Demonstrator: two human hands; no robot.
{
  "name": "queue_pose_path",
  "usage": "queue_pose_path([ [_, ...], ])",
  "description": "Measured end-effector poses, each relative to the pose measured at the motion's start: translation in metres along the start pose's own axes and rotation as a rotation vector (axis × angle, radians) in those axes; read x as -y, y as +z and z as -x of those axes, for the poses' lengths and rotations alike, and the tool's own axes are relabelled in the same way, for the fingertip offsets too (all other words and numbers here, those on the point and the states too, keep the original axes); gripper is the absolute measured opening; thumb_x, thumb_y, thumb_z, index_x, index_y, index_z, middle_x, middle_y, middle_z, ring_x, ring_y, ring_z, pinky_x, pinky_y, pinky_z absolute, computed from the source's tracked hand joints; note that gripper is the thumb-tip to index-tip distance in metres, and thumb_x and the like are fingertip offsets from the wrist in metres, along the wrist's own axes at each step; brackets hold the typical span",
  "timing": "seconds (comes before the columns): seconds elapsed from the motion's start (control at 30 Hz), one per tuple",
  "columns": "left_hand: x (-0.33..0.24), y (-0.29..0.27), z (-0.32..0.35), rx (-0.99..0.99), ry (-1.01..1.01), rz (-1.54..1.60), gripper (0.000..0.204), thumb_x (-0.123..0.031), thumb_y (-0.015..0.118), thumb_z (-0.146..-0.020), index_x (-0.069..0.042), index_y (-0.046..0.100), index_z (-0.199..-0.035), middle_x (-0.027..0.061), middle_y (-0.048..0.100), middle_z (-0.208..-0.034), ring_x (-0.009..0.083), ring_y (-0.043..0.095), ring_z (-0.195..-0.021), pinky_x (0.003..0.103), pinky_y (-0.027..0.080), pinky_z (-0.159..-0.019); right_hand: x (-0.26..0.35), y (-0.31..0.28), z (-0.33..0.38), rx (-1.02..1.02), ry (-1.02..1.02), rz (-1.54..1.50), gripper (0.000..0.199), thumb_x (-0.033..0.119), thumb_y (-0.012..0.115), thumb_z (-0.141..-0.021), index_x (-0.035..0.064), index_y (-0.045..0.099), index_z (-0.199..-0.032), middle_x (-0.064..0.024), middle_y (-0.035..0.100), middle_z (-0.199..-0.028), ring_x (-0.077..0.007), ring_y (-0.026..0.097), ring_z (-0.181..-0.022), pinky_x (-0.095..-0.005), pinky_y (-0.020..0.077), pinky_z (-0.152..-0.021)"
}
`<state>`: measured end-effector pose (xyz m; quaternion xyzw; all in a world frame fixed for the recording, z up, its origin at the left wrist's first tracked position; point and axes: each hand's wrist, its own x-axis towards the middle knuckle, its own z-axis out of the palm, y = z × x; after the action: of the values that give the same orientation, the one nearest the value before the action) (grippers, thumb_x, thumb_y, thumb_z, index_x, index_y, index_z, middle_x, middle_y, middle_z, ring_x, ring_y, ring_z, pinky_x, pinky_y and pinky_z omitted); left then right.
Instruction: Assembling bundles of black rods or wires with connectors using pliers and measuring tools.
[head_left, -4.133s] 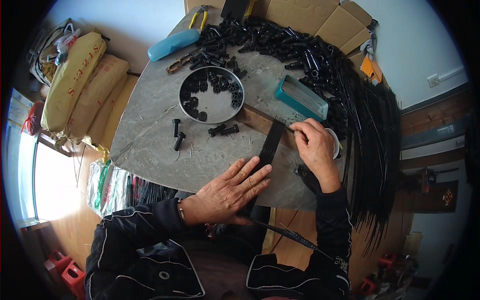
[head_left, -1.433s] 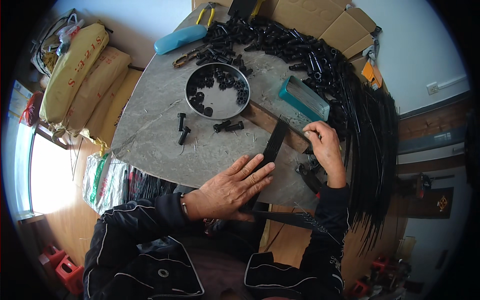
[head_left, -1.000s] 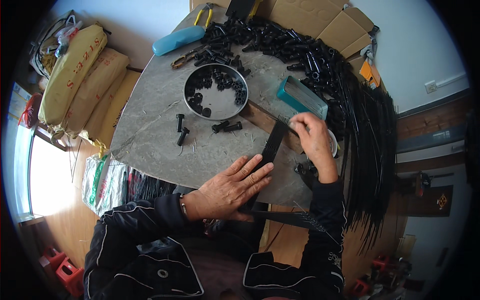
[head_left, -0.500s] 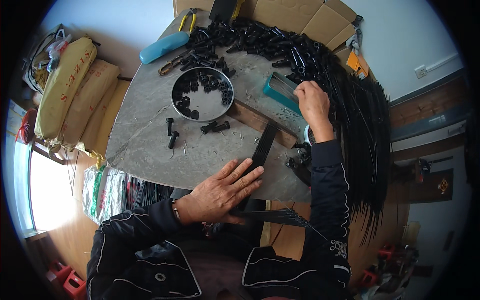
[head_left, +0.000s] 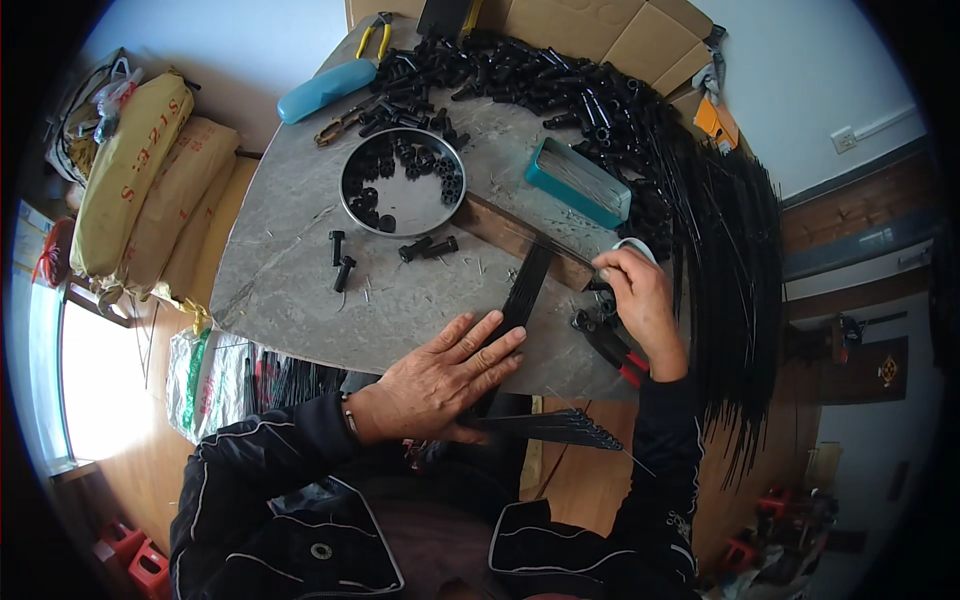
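My left hand (head_left: 440, 375) lies flat with fingers outstretched, pressing on a bundle of thin black rods (head_left: 528, 285) at the table's front edge. The bundle's far end rests against a wooden strip (head_left: 500, 228); other rod ends (head_left: 565, 428) fan out below my wrist. At the strip's right end, my right hand (head_left: 640, 305) is closed in a pinch; what is between its fingertips is too thin to make out. Behind it stands a teal open box (head_left: 578, 184) with thin wire pieces inside. Red-handled pliers (head_left: 612, 350) lie beside my right wrist.
A round metal tin (head_left: 404, 222) holds small black parts. Several black tubular fittings (head_left: 338, 250) lie nearby. A heap of black fittings (head_left: 520, 75) and long black rods (head_left: 725, 300) line the far and right edges. A blue case (head_left: 325, 93) and yellow-handled pliers (head_left: 374, 38) lie far left.
My right hand has moved from the teal box toward me, to the right end of the wooden strip, and uncovered the box. My left hand stays on the rods.
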<state>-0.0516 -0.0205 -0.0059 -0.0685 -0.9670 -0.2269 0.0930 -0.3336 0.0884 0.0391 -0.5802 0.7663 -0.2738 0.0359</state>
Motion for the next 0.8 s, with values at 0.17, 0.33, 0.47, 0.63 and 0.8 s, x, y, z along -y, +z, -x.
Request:
queue_pose_path([
  [0.17,-0.0016,-0.0019,-0.0015,0.009,-0.003,-0.002,0.102,-0.061,0.072,-0.067,-0.001,0.038,-0.142,0.0165,0.022,-0.155,0.0352,0.016,-0.145,0.049,0.014,-0.118,0.0007,-0.0017,0.0098,-0.035,0.090,-0.045,0.011,0.001,0.060,-0.083,0.0032,0.065,-0.092,-0.0117,0.066,-0.088,-0.0295,0.064,-0.082,-0.0364,0.0495,-0.073],
  [0.33,-0.0018,-0.0017,-0.0019,0.011,0.000,-0.021,0.102,-0.062,0.071,-0.067,-0.001,0.039,-0.142,0.0163,0.022,-0.155,0.0355,0.016,-0.144,0.049,0.014,-0.117,-0.0010,0.0026,0.0073,-0.042,0.072,-0.023,0.010,0.002,0.060,-0.083,0.0018,0.065,-0.092,-0.0115,0.067,-0.087,-0.0288,0.065,-0.082,-0.0353,0.0495,-0.072],
  [0.47,-0.0016,-0.0011,-0.0016,0.010,-0.002,-0.002,0.101,-0.061,0.071,-0.068,-0.001,0.039,-0.142,0.0164,0.022,-0.155,0.0356,0.017,-0.144,0.049,0.014,-0.117,0.0013,0.0014,0.0069,-0.022,0.075,-0.029,0.012,-0.002,0.059,-0.082,-0.0023,0.064,-0.094,-0.0117,0.066,-0.087,-0.0227,0.064,-0.079,-0.0312,0.0484,-0.071],
  [0.63,-0.0008,0.0003,-0.0010,0.004,-0.002,-0.002,0.101,-0.062,0.071,-0.068,-0.001,0.038,-0.142,0.0164,0.022,-0.155,0.0351,0.017,-0.145,0.048,0.014,-0.118,0.0015,0.0022,0.0060,-0.026,0.069,-0.034,0.012,-0.001,0.060,-0.082,-0.0019,0.064,-0.094,-0.0111,0.065,-0.086,-0.0221,0.063,-0.077,-0.0307,0.0479,-0.070],
  [0.8,-0.0007,-0.0002,-0.0014,0.003,0.004,-0.013,0.101,-0.062,0.071,-0.068,-0.001,0.039,-0.141,0.0168,0.021,-0.155,0.0349,0.016,-0.145,0.048,0.014,-0.118,0.0032,0.0029,0.0030,-0.031,0.054,-0.038,0.011,0.000,0.060,-0.083,-0.0003,0.065,-0.092,-0.0109,0.066,-0.087,-0.0251,0.064,-0.080,-0.0329,0.0488,-0.072],
])
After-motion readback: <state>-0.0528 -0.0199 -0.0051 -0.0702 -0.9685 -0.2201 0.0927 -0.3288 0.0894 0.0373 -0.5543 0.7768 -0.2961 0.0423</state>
